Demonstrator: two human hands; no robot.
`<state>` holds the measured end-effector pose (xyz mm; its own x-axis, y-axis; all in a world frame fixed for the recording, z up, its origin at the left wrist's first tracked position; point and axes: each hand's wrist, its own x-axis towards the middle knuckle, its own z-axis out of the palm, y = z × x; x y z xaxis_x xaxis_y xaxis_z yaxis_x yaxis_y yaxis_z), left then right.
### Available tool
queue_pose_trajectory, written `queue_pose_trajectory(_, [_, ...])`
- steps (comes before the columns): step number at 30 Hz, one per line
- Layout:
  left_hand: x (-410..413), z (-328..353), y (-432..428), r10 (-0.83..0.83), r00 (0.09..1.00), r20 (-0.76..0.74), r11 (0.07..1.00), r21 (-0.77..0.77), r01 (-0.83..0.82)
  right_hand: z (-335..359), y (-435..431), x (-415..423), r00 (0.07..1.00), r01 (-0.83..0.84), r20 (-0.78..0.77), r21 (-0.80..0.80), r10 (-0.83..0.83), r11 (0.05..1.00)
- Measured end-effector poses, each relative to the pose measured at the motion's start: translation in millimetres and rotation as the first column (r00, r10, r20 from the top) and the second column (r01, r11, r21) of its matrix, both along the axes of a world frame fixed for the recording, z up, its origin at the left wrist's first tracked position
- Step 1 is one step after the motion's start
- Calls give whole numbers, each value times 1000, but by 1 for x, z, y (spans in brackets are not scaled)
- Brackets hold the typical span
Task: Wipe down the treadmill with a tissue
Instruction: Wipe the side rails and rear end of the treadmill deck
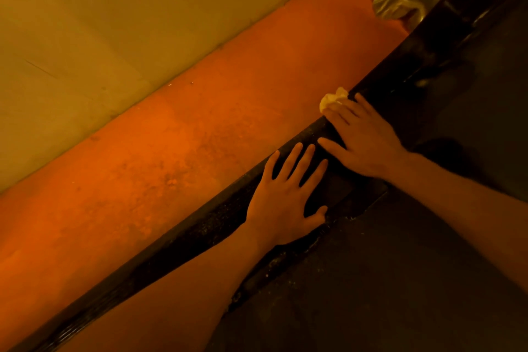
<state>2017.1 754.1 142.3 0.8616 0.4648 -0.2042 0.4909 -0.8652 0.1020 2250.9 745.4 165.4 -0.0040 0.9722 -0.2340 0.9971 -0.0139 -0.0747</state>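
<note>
R hand [363, 140] pressed wadded tissue [333, 100] under flat fingers onto treadmill rail [200, 224], rail axis lower-left to upper-right, tissue at hand's far up-rail side, L hand [285, 197] flat, empty, just behind on rail.

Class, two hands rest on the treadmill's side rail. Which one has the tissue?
The right hand: it presses the crumpled tissue onto the rail. The left hand lies flat on the rail, holding nothing.
</note>
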Motion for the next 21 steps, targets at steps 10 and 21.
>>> queue_pose_trajectory(10, [1,0,2,6,1000,-13,1000,-3,-6,0,-61,-2,968,250,-25,38,-249,968])
queue_pose_trajectory(21, [-1,-1,2,5,1000,13,1000,7,-5,-6,-83,-11,951,308,-24,34,-307,951])
